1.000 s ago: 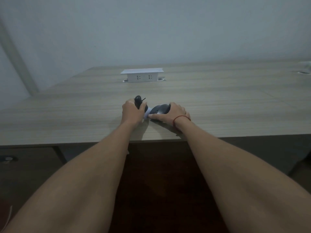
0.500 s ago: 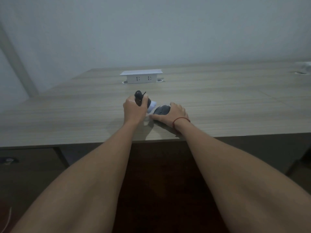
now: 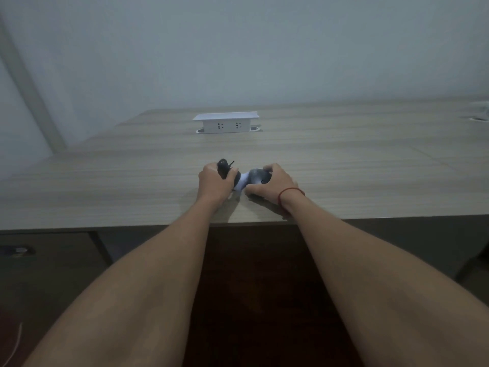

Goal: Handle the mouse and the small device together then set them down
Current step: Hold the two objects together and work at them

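Black small device [image 3: 224,168] gripped by left hand [image 3: 215,184] fingers, right hand [image 3: 270,185] fingers clasping grey mouse [image 3: 258,176]

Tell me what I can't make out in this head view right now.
- Small device: mostly wrapped by the left hand; shape unclear.
- Mouse: near half covered by the right hand; whether it rests on the desk is hidden.
- White piece between the hands: too dim to identify.
- Object at the right edge: cut off.
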